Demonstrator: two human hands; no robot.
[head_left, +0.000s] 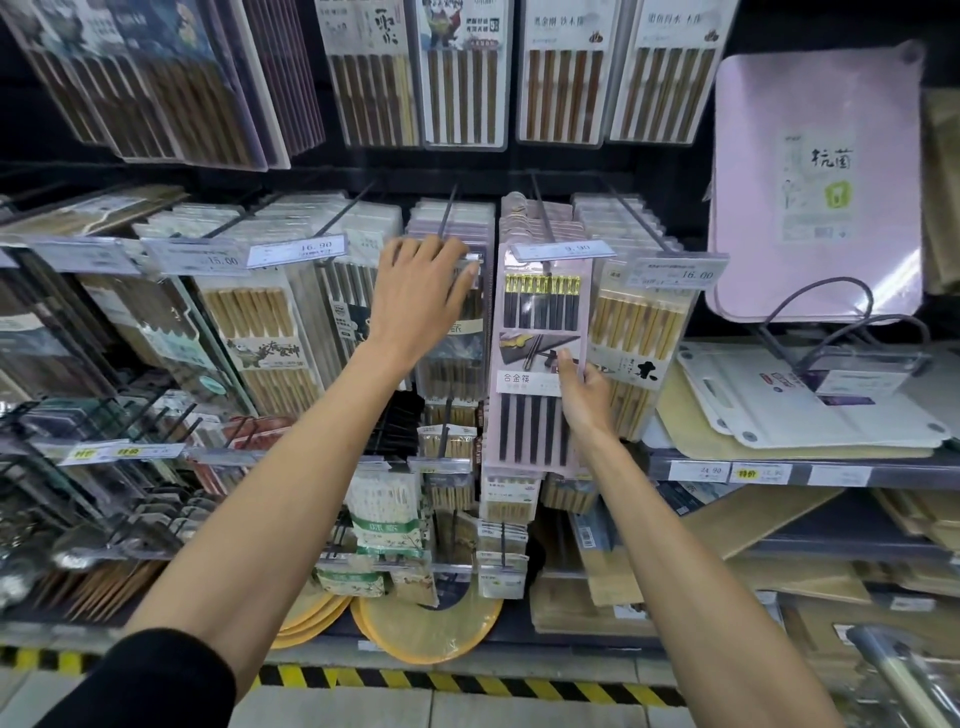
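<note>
I face a shop rack of chopstick packs hanging on metal hooks. My right hand (584, 392) pinches the right edge of a pink pack of black chopsticks (535, 358), thumb on its front, and the pack hangs from its hook under a 9.90 price tag (563, 250). My left hand (421, 296) reaches higher and lies over the top of the neighbouring pack of dark chopsticks (457, 358), fingers curled around its upper edge near the hook (448, 218). That pack is mostly hidden behind my hand.
More chopstick packs hang left, right, above and below. A pack of pale wooden chopsticks (639, 338) touches my right hand. Pink and white cutting boards (810, 182) stand and lie at the right on a shelf (800, 470). Round wooden boards (431, 629) sit low.
</note>
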